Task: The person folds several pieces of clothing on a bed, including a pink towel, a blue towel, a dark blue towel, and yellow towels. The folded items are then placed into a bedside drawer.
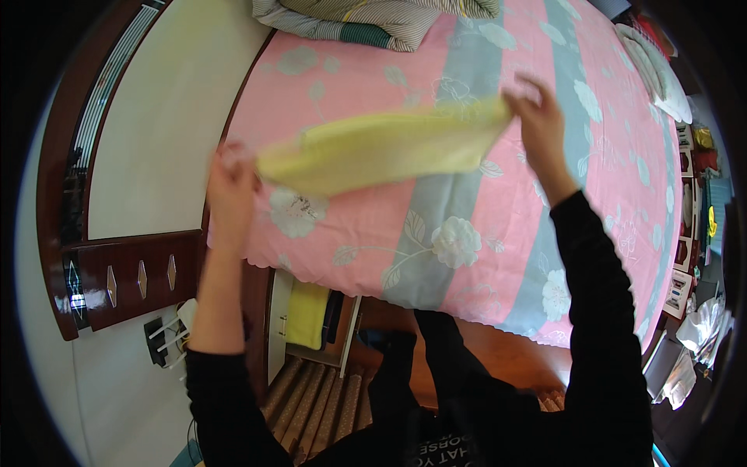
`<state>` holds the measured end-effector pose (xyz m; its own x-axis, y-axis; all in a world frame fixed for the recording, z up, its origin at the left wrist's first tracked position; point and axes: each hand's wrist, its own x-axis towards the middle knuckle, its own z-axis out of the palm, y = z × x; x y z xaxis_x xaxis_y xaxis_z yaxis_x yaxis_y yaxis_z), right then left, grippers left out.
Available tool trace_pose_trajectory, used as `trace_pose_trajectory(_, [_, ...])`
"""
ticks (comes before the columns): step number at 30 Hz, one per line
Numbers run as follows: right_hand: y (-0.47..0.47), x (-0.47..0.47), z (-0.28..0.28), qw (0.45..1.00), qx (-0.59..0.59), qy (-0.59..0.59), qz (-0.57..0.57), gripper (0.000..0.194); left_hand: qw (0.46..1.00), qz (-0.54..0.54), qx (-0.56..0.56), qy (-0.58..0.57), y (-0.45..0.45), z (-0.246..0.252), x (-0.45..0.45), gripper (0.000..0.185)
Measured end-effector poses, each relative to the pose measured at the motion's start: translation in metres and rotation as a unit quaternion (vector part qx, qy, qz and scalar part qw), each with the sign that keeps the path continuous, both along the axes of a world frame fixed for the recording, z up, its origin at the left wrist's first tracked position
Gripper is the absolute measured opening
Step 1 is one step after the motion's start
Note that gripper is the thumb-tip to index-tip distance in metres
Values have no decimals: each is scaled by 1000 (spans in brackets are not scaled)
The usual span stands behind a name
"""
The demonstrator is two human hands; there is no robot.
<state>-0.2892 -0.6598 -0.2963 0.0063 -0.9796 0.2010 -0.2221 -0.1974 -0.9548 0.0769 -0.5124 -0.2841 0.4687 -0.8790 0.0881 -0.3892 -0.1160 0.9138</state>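
A yellow cloth (385,146), blurred by motion, is stretched between my two hands above the bed. My left hand (232,181) grips its left end near the headboard side. At the other end, my right hand (537,119) pinches the upper right corner, farther out over the bed. Beneath the cloth spreads a pink bedspread (362,233) with grey stripes and pale flowers. Whether the cloth touches the bedspread cannot be told.
A folded striped quilt (373,26) lies at the far edge of the bed. On the left stands a dark wood headboard (137,274). Below it, an open bedside cabinet (350,335) holds a folded yellow textile (306,312). A white router (187,315) is by the wall.
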Motion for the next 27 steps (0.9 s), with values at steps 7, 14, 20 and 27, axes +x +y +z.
trace_pose_trajectory(7, [-72,31,124,982,-156,-98,36,32,958,-27,-253,132,-67,133,29,25])
trace_pose_trajectory(14, [8,12,72,990,-111,-83,-23,23,976,29,-129,175,7,78,6,24])
trace_pose_trajectory(20, [107,-33,-87,988,141,43,-54,24,961,27,150,230,108,-73,-44,20])
trace_pose_trajectory(27, [212,-77,-157,950,304,33,-58,27,930,-42,256,260,220,-158,-78,18])
